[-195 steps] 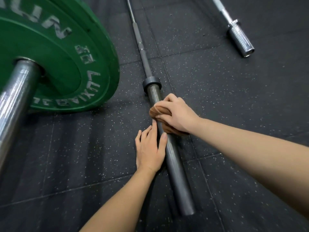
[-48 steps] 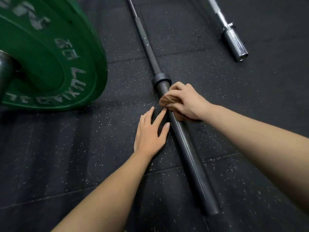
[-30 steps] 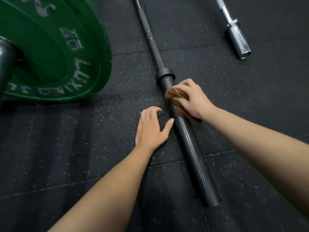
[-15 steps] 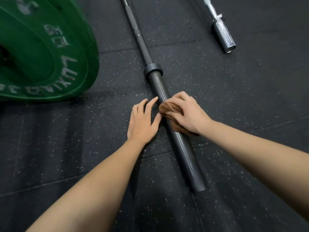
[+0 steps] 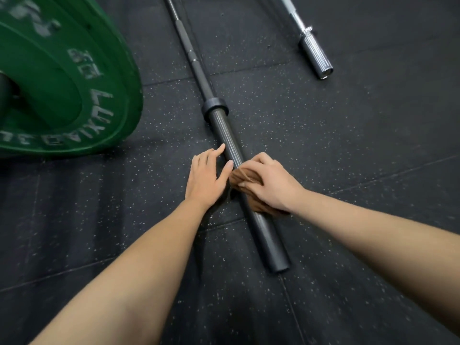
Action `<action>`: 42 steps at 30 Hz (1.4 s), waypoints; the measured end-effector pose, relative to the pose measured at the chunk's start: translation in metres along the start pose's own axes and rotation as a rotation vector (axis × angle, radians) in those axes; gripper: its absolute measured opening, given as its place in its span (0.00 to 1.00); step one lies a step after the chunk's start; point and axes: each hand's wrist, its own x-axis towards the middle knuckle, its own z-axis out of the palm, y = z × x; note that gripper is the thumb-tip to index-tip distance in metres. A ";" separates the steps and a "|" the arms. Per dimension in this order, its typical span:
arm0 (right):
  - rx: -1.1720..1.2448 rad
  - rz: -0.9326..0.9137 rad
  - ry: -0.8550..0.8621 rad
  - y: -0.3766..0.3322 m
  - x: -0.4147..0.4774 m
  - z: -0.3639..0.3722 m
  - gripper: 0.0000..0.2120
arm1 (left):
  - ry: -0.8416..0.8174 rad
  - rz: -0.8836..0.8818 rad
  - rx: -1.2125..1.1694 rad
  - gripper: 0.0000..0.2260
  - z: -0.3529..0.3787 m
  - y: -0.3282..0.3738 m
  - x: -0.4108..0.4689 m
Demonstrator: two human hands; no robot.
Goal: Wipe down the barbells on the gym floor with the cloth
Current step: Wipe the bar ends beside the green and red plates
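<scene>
A dark grey barbell (image 5: pixel 225 135) lies on the black rubber floor, its thick sleeve running from the collar toward me. My right hand (image 5: pixel 270 184) grips a brown cloth (image 5: pixel 242 176) wrapped over the middle of that sleeve. My left hand (image 5: pixel 207 176) lies flat on the floor just left of the bar, fingers straight, fingertips touching the sleeve's side. A chrome barbell (image 5: pixel 315 54) lies apart at the upper right.
A large green weight plate (image 5: pixel 74 90) on a third bar stands upright at the left. Speckled rubber floor tiles (image 5: pixel 348 145) stretch between the two lying bars and to the right.
My right hand has slid the cloth down the sleeve, away from the collar and toward the bar's end. My left hand has stayed beside the bar.
</scene>
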 end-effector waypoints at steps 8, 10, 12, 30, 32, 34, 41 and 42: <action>-0.142 -0.103 -0.104 -0.010 -0.080 0.002 0.13 | -0.183 -0.081 -0.062 0.37 -0.026 0.007 0.001; -0.137 -0.112 -0.140 -0.011 -0.097 0.001 0.14 | -0.193 -0.117 -0.059 0.41 -0.027 0.011 -0.003; -0.141 -0.134 -0.175 -0.012 -0.095 -0.002 0.14 | -0.183 -0.139 -0.041 0.47 -0.021 0.019 -0.007; -0.118 -0.187 -0.214 -0.010 -0.132 -0.010 0.17 | -0.187 -0.334 0.056 0.55 -0.014 0.042 -0.024; -0.060 -0.101 -0.129 -0.009 -0.111 -0.012 0.17 | -0.194 -0.339 0.049 0.54 -0.015 0.046 -0.024; -0.082 -0.084 -0.170 -0.008 -0.106 -0.012 0.17 | -0.212 -0.344 0.039 0.55 -0.019 0.051 -0.021; -0.321 -0.351 -0.344 -0.029 -0.155 -0.005 0.19 | -0.293 -0.430 0.079 0.57 -0.030 0.056 -0.021; -0.301 -0.359 -0.340 -0.032 -0.150 -0.010 0.18 | -0.289 -0.442 0.079 0.57 -0.033 0.055 -0.023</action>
